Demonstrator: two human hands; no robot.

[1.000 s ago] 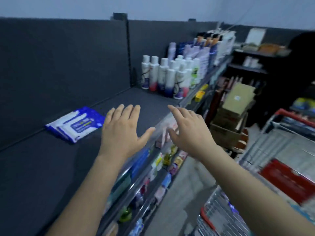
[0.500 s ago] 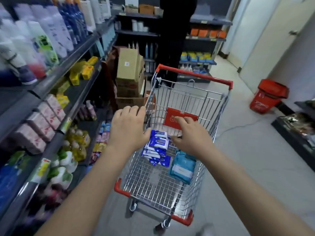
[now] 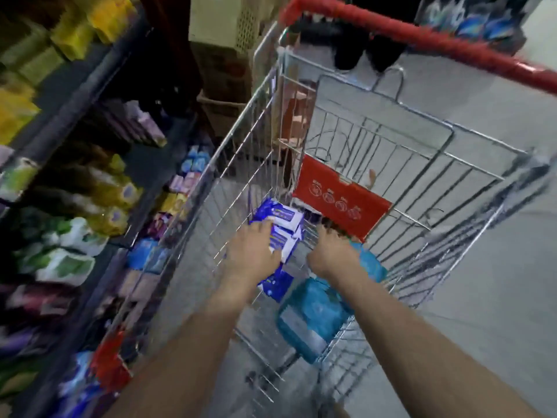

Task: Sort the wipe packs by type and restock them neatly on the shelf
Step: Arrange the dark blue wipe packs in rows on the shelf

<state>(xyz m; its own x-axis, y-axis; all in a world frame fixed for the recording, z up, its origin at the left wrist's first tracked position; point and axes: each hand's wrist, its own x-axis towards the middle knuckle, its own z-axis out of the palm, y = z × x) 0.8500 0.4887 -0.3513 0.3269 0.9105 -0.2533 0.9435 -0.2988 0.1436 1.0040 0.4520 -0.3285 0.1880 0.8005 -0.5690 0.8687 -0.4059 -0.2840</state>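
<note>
Drops both hands from above the cart [image 3: 241, 164] deep into it, lays the left hand [image 3: 251, 254] over the top blue-and-white wipe pack [image 3: 286, 218], pokes the right hand [image 3: 333, 253] in beside the teal packs [image 3: 313, 315], grips too blurred to call, so begins the next pick-up.

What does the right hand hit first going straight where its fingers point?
Probably the red panel at the far end of the cart: the right hand points into the basket, fingertips just short of the panel's lower edge. Depth is blurred; it might pass under it instead.
</note>
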